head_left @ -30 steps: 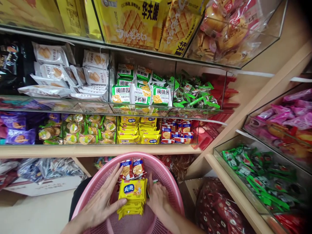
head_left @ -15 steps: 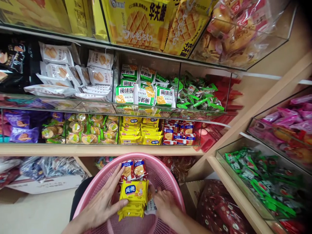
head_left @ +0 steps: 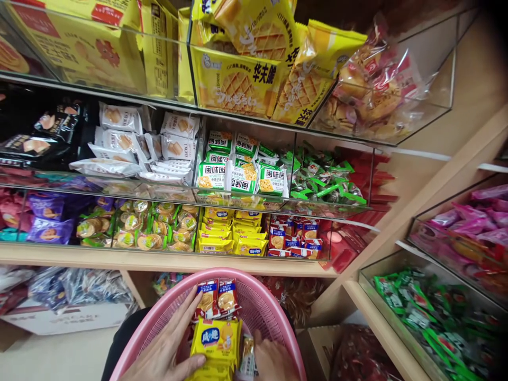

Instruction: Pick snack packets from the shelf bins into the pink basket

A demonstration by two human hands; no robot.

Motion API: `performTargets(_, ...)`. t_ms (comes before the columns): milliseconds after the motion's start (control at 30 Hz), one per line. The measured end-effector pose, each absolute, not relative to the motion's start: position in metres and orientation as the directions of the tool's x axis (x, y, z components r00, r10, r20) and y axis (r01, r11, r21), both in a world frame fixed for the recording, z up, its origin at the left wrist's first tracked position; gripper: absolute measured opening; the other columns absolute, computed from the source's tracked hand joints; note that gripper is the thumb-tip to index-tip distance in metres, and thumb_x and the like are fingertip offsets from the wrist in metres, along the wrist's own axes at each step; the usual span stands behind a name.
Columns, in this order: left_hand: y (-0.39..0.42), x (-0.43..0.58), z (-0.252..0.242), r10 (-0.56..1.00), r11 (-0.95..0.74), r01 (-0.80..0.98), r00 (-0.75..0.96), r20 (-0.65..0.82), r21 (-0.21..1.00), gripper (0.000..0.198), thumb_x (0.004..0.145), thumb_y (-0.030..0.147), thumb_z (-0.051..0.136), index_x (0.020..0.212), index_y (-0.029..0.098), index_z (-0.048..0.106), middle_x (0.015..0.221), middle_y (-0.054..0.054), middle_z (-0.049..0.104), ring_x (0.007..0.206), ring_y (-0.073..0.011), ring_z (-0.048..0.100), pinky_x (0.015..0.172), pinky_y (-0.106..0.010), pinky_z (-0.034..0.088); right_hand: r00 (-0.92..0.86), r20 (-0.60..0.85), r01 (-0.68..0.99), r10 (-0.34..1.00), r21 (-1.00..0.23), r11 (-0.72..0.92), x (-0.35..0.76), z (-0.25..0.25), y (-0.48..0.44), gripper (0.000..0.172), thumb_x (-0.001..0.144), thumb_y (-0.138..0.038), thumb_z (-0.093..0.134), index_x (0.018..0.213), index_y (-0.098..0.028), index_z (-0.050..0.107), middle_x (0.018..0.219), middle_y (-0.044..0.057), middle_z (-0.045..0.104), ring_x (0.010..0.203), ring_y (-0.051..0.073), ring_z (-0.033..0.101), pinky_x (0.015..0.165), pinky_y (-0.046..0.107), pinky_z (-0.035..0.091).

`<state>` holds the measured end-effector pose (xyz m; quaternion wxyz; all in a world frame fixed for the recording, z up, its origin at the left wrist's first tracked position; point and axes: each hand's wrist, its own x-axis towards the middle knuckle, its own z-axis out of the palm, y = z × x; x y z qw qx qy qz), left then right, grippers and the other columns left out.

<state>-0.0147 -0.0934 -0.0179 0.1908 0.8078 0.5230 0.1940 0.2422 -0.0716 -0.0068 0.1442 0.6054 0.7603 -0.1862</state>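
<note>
A pink plastic basket (head_left: pixel 293 328) sits low in front of me with wrapped snacks in it. My left hand (head_left: pixel 166 344) lies along its left inside with fingers stretched out, the fingertips by the red-and-blue cookie packets (head_left: pixel 227 299). Its thumb rests against a stack of yellow cracker packets (head_left: pixel 214 341). On the right of that stack, my right hand (head_left: pixel 273 357) is closed, fingers bent down into the basket, at a small narrow snack packet (head_left: pixel 248 357) in clear and white wrapping. The hand hides part of this packet.
Clear shelf bins rise ahead, with yellow crackers (head_left: pixel 250 246), red cookie packets (head_left: pixel 293 238), green-and-white packets (head_left: pixel 222 172) and waffle bags (head_left: pixel 238 82). A wooden shelf edge (head_left: pixel 166 259) runs just beyond the basket. Another bin of green packets (head_left: pixel 420 301) stands at right.
My view has tilted up, so shelves and basket sit lower in the picture. Both hands stay at the same packets; the right hand has shifted slightly against the narrow packet.
</note>
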Motion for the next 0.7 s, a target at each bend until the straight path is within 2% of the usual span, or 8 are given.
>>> performTargets(167,-0.095,-0.015,-0.02,0.92,-0.378,0.765,0.375,0.117,0.52,0.085,0.09,0.049,0.048,0.15,0.034,-0.011,0.157,-0.007,0.006,0.139,-0.0303,0.019,0.107,-0.049,0.03,-0.169,-0.436,0.986,0.884,-0.085,0.146,0.234,0.001,-0.065,0.05,0.07,-0.002,0.058,0.12,-0.011,0.057,0.11,0.017,0.07,0.102,0.031,0.066,0.086,0.038,0.053)
performTargets(333,-0.095,-0.017,-0.025,0.92,-0.383,0.763,0.369,0.134,0.521,0.085,0.089,0.051,0.048,0.15,0.034,-0.008,0.158,-0.006,0.004,0.14,-0.0305,0.018,0.107,-0.05,0.031,-0.179,-0.403,0.983,0.897,-0.101,0.151,0.229,-0.014,-0.058,0.061,0.068,-0.002,0.061,0.128,-0.011,0.053,0.108,0.017,0.07,0.101,0.031,0.067,0.084,0.037,0.054)
performTargets(500,-0.094,-0.018,-0.028,0.916,-0.394,0.749,0.367,0.162,0.532,0.085,0.089,0.051,0.049,0.149,0.037,-0.009,0.158,-0.003,0.008,0.139,-0.0304,0.021,0.107,-0.048,0.035,-0.236,-0.352,0.971,0.906,-0.114,0.208,0.234,-0.032,-0.055,0.061,0.07,-0.001,0.059,0.13,-0.015,0.053,0.106,0.018,0.07,0.099,0.032,0.067,0.083,0.039,0.055)
performTargets(700,-0.094,-0.016,-0.024,0.909,-0.414,0.744,0.367,0.197,0.525,0.086,0.088,0.05,0.05,0.148,0.041,-0.011,0.157,-0.002,0.013,0.137,-0.0322,0.025,0.106,-0.051,0.036,-0.221,-0.216,0.974,0.951,0.0,0.227,0.232,-0.052,-0.056,0.066,0.074,0.004,0.045,0.132,-0.024,0.052,0.097,0.015,0.072,0.086,0.028,0.071,0.071,0.035,0.056)
